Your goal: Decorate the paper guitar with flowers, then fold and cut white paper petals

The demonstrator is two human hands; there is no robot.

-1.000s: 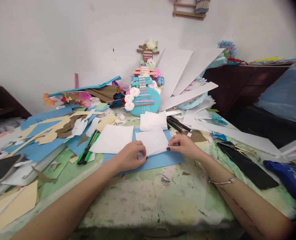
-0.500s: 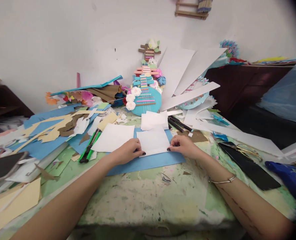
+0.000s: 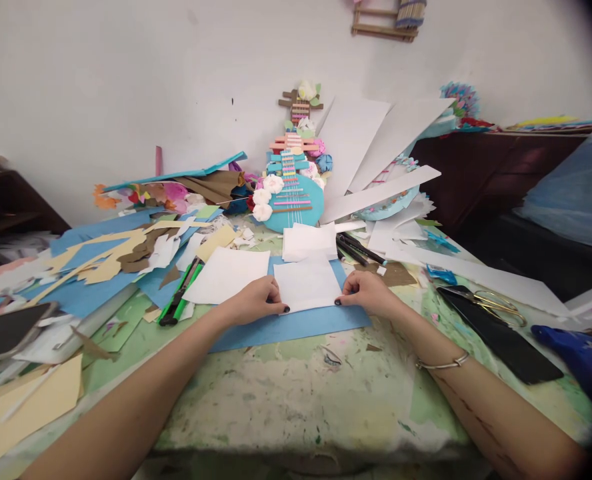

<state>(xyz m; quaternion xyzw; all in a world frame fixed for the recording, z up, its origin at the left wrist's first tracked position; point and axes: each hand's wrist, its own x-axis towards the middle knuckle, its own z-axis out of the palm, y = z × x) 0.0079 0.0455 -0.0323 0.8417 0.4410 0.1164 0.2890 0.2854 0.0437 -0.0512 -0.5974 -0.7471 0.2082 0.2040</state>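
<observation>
A small white square of paper (image 3: pixel 307 284) lies on a blue sheet (image 3: pixel 296 323) on the paint-stained table. My left hand (image 3: pixel 256 301) pinches its near left corner with curled fingers. At the near right corner, my right hand (image 3: pixel 369 292) pinches it the same way. A larger white sheet (image 3: pixel 226 275) lies just left of my left hand, and a stack of white squares (image 3: pixel 309 241) sits behind the held paper.
A green and black knife and pen (image 3: pixel 179 299) lie at left among blue and tan paper scraps (image 3: pixel 101 260). Black pens (image 3: pixel 359 249), scissors (image 3: pixel 496 301), a black strip (image 3: pixel 501 337) and a blue glue gun (image 3: pixel 576 350) are at right. A paper guitar (image 3: pixel 293 193) leans on the wall.
The white square, askew a second ago with my left hand over its corner, now lies flat and straight. My left hand has shifted to pinch the near left corner.
</observation>
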